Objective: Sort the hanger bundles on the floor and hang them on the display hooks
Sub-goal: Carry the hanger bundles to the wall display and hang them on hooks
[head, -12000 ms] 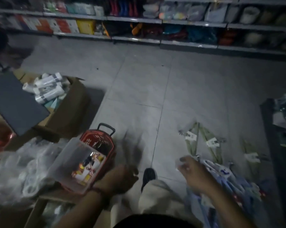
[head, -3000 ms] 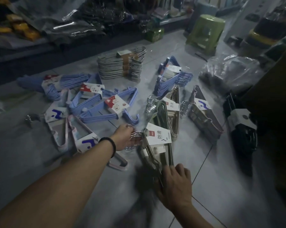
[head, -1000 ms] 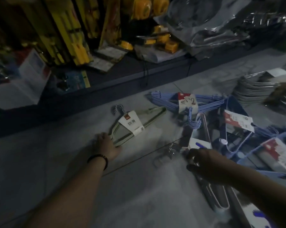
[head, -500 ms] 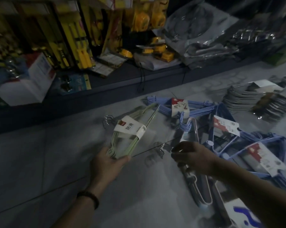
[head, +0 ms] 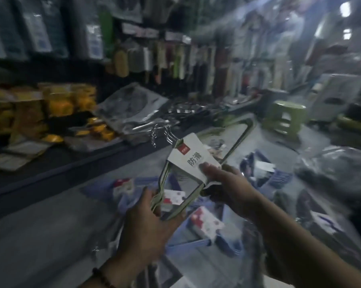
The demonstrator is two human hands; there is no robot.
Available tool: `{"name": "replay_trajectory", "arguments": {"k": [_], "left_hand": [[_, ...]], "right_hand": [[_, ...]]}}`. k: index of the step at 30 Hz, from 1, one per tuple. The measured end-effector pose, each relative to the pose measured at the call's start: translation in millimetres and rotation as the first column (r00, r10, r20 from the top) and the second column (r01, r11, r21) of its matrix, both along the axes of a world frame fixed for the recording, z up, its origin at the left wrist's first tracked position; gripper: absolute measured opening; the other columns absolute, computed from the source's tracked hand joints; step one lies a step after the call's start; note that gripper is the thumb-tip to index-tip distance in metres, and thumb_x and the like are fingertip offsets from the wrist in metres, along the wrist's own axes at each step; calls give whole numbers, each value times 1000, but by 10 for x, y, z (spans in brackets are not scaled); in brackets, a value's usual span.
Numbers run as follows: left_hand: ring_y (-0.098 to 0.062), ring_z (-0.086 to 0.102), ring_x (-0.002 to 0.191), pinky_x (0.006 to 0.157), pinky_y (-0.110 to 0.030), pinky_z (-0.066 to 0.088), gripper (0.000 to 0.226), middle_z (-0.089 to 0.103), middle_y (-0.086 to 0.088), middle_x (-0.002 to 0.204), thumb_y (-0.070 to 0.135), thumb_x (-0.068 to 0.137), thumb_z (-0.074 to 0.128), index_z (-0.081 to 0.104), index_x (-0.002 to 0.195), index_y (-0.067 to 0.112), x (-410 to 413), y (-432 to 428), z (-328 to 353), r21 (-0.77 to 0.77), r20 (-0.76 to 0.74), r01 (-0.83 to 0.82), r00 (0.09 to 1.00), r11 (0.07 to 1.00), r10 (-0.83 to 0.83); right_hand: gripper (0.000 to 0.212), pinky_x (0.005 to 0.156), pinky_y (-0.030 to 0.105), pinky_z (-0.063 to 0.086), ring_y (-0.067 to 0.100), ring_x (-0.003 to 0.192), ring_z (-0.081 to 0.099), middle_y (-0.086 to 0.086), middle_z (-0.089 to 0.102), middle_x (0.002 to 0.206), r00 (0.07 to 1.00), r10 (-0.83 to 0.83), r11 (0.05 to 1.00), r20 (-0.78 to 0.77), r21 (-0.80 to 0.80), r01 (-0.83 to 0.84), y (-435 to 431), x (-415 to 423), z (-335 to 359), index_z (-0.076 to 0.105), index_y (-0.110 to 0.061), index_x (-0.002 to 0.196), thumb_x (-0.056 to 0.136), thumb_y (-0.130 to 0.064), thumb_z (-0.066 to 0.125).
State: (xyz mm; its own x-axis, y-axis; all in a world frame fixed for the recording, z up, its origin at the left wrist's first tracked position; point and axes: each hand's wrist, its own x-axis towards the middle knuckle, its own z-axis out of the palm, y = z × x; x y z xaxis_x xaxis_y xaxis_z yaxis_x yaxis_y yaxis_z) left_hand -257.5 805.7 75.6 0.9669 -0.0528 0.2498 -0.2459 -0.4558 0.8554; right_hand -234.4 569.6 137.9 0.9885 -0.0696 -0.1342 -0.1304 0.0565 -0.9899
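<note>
Hooks (head: 161,134) of bright wire stick out at the far end of the green hanger bundle (head: 184,203). The bundle is up in the air between both hands, above the blue hanger bundles (head: 206,225) lying on the floor (head: 50,225). My guess is it is held hooks-first so the hooks point at the far display wall (head: 175,59) where it must hang (too blurred for me to pick out a free peg). The left hand (head: 148,223) takes the near corner, with fingers and thumb closed round the stacked wires, so the corner sits inside the grip. The right hand (head: 229,190) holds the middle. Its thumb (head: 206,166) presses on top of the white paper label (head: 188,159), and its other fingers are tucked beneath, out of sight. That two-point hold looks meant to keep the stack from fanning apart. The far shoulder of the bundle reaches past both hands, toward the green stool (head: 287,115) on the right.
</note>
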Motion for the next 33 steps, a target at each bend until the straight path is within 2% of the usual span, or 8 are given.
{"name": "replay_trajectory", "arguments": {"k": [4, 7, 11, 16, 22, 25, 29, 33], "left_hand": [[1, 67, 75, 67, -36, 60, 65, 69, 22, 86, 97, 61, 65, 54, 104, 49, 108, -1037, 55, 64, -37, 271, 962, 960, -269], [-26, 70, 80, 76, -48, 57, 83, 71, 5, 81, 107, 61, 42, 67, 91, 34, 284, -1770, 171, -135, -300, 404, 853, 905, -426], [-23, 54, 60, 58, -28, 36, 96, 63, -7, 71, 96, 85, 14, 64, 76, 13, 515, -2428, 415, -423, -639, 170, 640, 890, -426], [-27, 61, 61, 60, -30, 49, 84, 68, -14, 74, 84, 92, 39, 74, 90, 8, 401, -2623, 201, -578, -731, 130, 357, 806, -581], [-20, 74, 67, 60, -30, 60, 53, 79, -13, 90, 52, 83, 77, 75, 104, 3, 246, -2563, -193, -256, -890, 598, 161, 760, -427], [-24, 74, 75, 73, -36, 59, 53, 80, -18, 98, 49, 81, 85, 77, 104, 2, 201, -2598, -272, -126, -878, 675, 266, 727, -398], [-11, 70, 71, 60, -20, 52, 62, 79, 5, 86, 66, 64, 90, 84, 100, 17, 124, -2623, -544, 196, -739, 712, 559, 675, -375], [-2, 71, 81, 69, -16, 52, 53, 77, 17, 83, 54, 74, 91, 81, 115, 23, -26, -2646, -789, 194, -665, 743, 580, 641, -471]], "right_hand": [[27, 51, 32, 16, 18, 50, 32, 13, 58, 71, 985, -170, 983, 40, 70, 167, -1150, -401, 133, 68, 6, 109, 92, -14, 77], [12, 39, 23, 36, 16, 46, 47, 16, 55, 69, 966, -252, 960, 61, 138, 242, -1784, -813, -10, 66, 8, 102, 97, -2, 67], [10, 54, 28, 53, 24, 62, 65, 20, 74, 88, 938, -328, 945, 115, 53, 324, -2272, -1259, -449, 67, 10, 104, 95, 8, 65], [20, 86, 63, 57, 40, 84, 69, 28, 73, 97, 927, -360, 931, 100, -29, 365, -2457, -1611, -1123, 69, 10, 103, 87, 4, 78], [25, 107, 56, 53, 36, 122, 69, 21, 72, 128, 976, -218, 976, -10, -1, 218, -2557, -1848, -1426, 78, 0, 111, 88, 9, 72], [36, 113, 43, 49, 26, 134, 62, 18, 66, 141, 984, -157, 986, -80, -74, 151, -2605, -1861, -1462, 77, -12, 125, 91, -1, 76], [38, 88, 41, 64, 42, 105, 71, 31, 70, 125, 952, -145, 966, -270, 170, 196, -2618, -1979, -1593, 72, 3, 126, 100, 12, 46], [41, 93, 52, 62, 44, 110, 72, 26, 73, 121, 929, -105, 972, -355, 160, 171, -2540, -2075, -1706, 67, -14, 134, 97, 5, 63]]}}
